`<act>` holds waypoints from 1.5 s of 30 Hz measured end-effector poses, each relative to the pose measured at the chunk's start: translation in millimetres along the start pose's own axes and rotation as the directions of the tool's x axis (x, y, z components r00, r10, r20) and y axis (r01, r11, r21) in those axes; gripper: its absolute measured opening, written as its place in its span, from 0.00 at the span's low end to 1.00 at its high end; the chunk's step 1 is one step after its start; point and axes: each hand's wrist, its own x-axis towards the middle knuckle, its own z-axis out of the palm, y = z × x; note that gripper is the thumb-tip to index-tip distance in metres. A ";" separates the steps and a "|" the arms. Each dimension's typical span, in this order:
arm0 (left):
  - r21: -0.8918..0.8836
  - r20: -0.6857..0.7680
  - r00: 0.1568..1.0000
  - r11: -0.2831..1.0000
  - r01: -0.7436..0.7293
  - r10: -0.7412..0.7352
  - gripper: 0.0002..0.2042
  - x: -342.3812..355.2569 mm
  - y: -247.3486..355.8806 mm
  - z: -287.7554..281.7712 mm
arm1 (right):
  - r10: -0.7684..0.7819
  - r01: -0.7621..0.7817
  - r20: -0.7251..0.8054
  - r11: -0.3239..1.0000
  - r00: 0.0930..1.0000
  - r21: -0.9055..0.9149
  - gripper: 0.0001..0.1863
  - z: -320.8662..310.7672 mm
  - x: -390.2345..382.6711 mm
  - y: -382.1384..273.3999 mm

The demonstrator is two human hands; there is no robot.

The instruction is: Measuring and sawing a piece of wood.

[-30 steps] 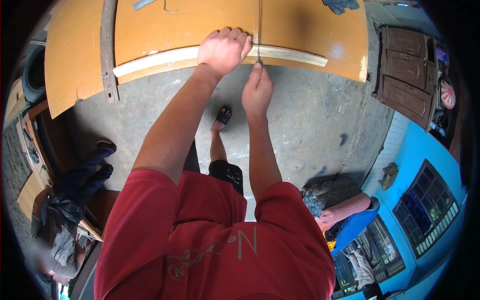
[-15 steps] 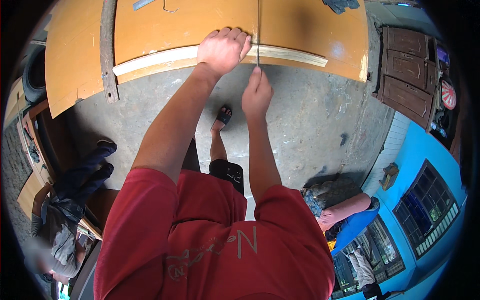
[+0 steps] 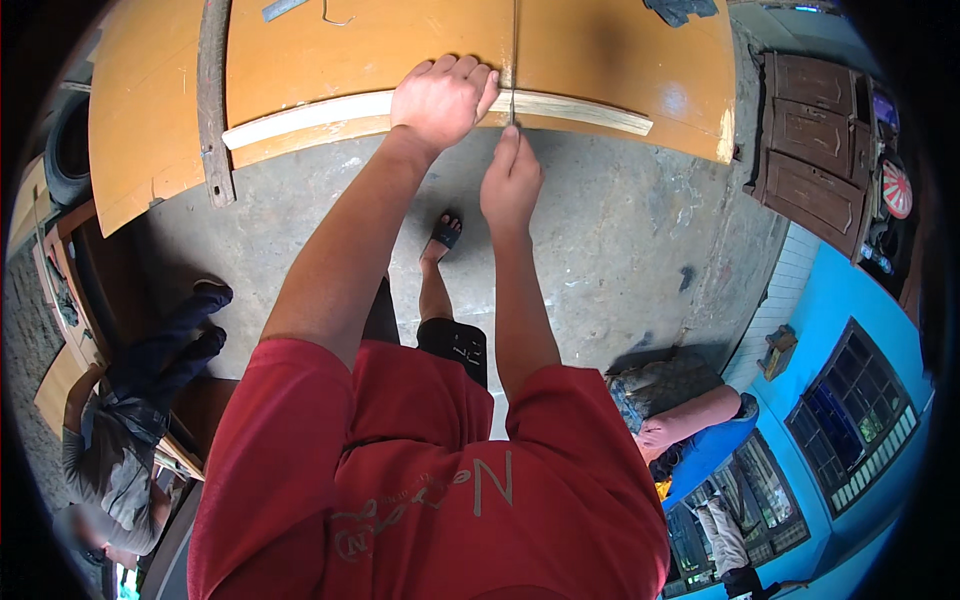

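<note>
A pale strip of wood (image 3: 310, 119) lies crosswise along the near edge of the orange-brown tabletop (image 3: 380, 45). My left hand (image 3: 443, 100) is closed over the strip near its middle, knuckles up. Just to the right, a thin saw blade (image 3: 515, 55), seen edge-on, crosses the strip and points away from me. My right hand (image 3: 511, 184) is wrapped round the saw's near end, below the table edge. Its handle is hidden by my fingers, and the blade's teeth cannot be made out.
A worn wooden bar (image 3: 214, 110) lies across the table's left part and overhangs the edge. A dark cloth (image 3: 682, 10) and a grey metal piece (image 3: 283, 9) lie farther back. A dark wooden cabinet (image 3: 815, 135) stands right; another person (image 3: 130, 430) is at lower left.
My right hand has moved slightly forward, closer to the table edge, with the saw in it. My left hand stays closed on the wood strip.
</note>
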 end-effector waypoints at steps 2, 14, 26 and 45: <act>0.023 -0.007 1.000 1.000 0.014 -0.013 0.15 1.1 0.3 0.7 | 0.010 -0.010 -0.001 1.000 1.000 0.006 0.22 1.8 3.8 -2.5; 0.037 -0.010 1.000 0.999 0.009 -0.009 0.15 1.7 -0.7 1.0 | 0.040 -0.039 -0.025 0.999 0.999 0.028 0.23 -4.5 -25.4 16.9; 0.109 -0.083 0.996 0.994 -0.017 0.026 0.13 -3.1 -12.1 -5.2 | 0.686 -0.459 -0.165 0.625 0.709 0.631 0.23 -40.1 -135.4 172.5; -0.050 -0.106 0.994 0.999 0.002 -0.007 0.19 7.5 -10.1 -3.0 | 0.655 -0.663 -0.129 0.702 0.744 -0.262 0.26 109.3 -182.2 556.1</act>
